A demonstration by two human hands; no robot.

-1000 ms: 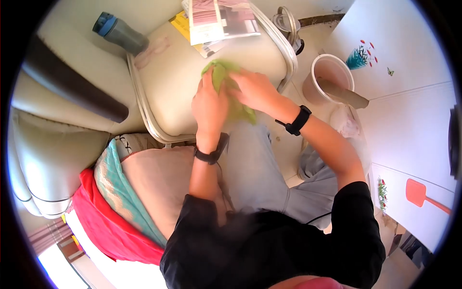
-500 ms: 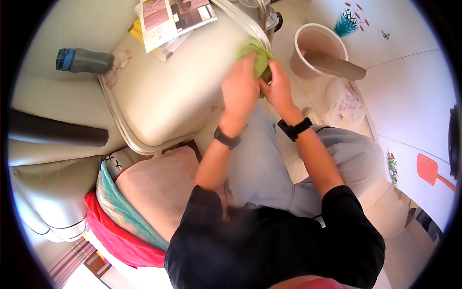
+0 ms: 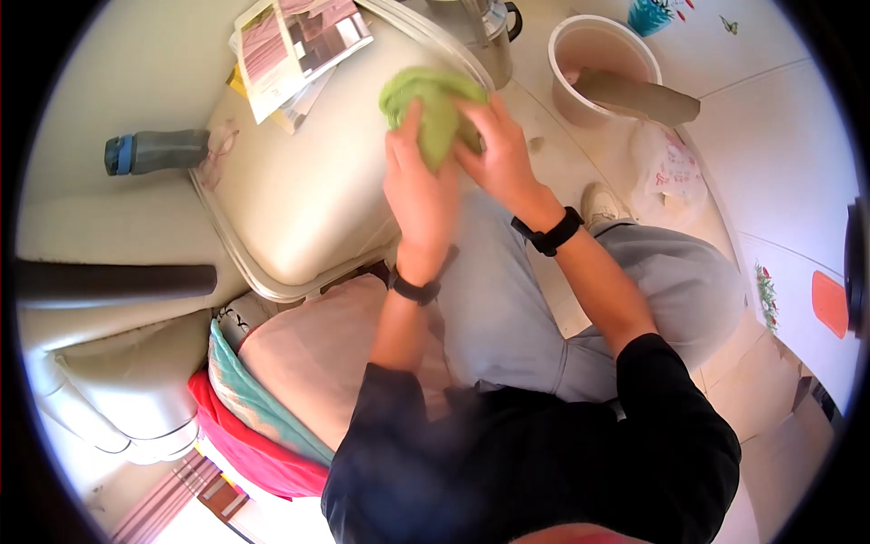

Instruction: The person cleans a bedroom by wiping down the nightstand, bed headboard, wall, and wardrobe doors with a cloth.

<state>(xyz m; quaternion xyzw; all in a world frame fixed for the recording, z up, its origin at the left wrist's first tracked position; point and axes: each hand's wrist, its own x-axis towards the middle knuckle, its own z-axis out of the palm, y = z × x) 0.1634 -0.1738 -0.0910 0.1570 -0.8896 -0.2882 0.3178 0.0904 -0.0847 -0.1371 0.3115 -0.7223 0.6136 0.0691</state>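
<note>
A crumpled green cloth (image 3: 433, 102) is bunched between my two hands, above the right edge of a cream padded seat (image 3: 308, 172). My left hand (image 3: 419, 186) holds it from the near left side, fingers closed on the fabric. From the right, my right hand (image 3: 497, 150) grips the same cloth, with the thumb towards the left hand. Both hands and the cloth are slightly blurred, and some fingertips are hidden in its folds.
Magazines (image 3: 294, 50) lie on the seat's far part. A blue-grey bottle (image 3: 163, 152) and pink glasses (image 3: 219, 154) are at its left. Beyond my right hand are a bucket (image 3: 562, 82) with a grey-brown piece, a metal vessel (image 3: 494, 45) and a plastic bag (image 3: 666, 172).
Since half a second ago, both hands have moved slightly left with the green cloth, which looks more spread out. The view has shifted, placing the magazines further left than a second ago.
</note>
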